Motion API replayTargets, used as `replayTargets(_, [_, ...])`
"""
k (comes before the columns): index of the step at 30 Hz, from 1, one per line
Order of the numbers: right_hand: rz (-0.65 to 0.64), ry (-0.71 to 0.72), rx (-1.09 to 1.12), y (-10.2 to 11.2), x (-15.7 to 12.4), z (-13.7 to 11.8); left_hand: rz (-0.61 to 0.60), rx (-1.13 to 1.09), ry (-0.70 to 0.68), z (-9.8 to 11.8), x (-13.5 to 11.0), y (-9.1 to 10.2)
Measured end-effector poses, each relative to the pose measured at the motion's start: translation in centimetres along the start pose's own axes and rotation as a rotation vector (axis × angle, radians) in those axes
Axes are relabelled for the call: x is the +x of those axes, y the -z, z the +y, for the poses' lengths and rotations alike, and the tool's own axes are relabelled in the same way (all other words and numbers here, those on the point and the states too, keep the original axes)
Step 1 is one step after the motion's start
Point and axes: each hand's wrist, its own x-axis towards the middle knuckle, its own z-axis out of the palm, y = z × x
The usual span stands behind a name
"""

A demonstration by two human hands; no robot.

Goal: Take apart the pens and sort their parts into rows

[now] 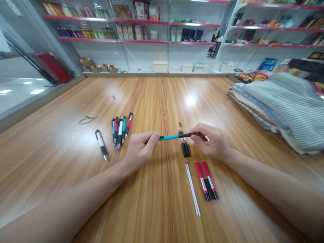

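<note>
A blue pen with a black grip (170, 137) is stretched level between my two hands above the table. My left hand (142, 147) is closed around its clip end. At the other end, the thumb and fingers of my right hand (210, 140) pinch the tip, which they hide. Just below the pen lie two black rubber grips (185, 149) and small metal pieces (180, 131). Two white refills (192, 189) rest side by side nearer to me. Beside them are two pink pen barrels with black ends (206, 180). Left of my left hand several assembled pens (120, 130) form a cluster.
A white pen (101, 144) lies apart at the left, near a looped wire (87, 119). Farther back sits a tiny metal object (113, 97). Folded cloths (283, 104) are piled at the right edge. Stocked shelves (141, 42) stand behind the wooden table (146, 101).
</note>
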Motion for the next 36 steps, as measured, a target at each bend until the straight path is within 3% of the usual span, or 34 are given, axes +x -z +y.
replayTargets(2, [0.0, 0.008, 0.002, 0.0, 0.0, 0.0, -0.073, -0.056, -0.001, 0.1, 0.0, 0.1])
replayTargets(6, [-0.006, 0.048, 0.009, 0.1, 0.0, -0.1, -0.378, -0.209, -0.036, 0.7, -0.1, 0.3])
replayTargets(10, [-0.013, 0.084, 0.03, -0.1, 0.0, -0.3, -0.628, -0.452, 0.133, 1.6, -0.3, -0.1])
replayTargets(13, [-0.043, 0.134, 0.065, -0.4, -0.1, -0.4, -0.72, -0.572, 0.22, 1.8, -0.4, -0.3])
replayTargets(24, [0.0, 0.138, 0.072, -0.5, 0.0, -0.1, -0.742, -0.673, 0.24, 1.1, -0.4, -0.3])
replayTargets(36, [0.034, 0.119, 0.066, -0.6, -0.1, 0.0, -0.585, -0.739, 0.313, 1.3, -0.4, -0.8])
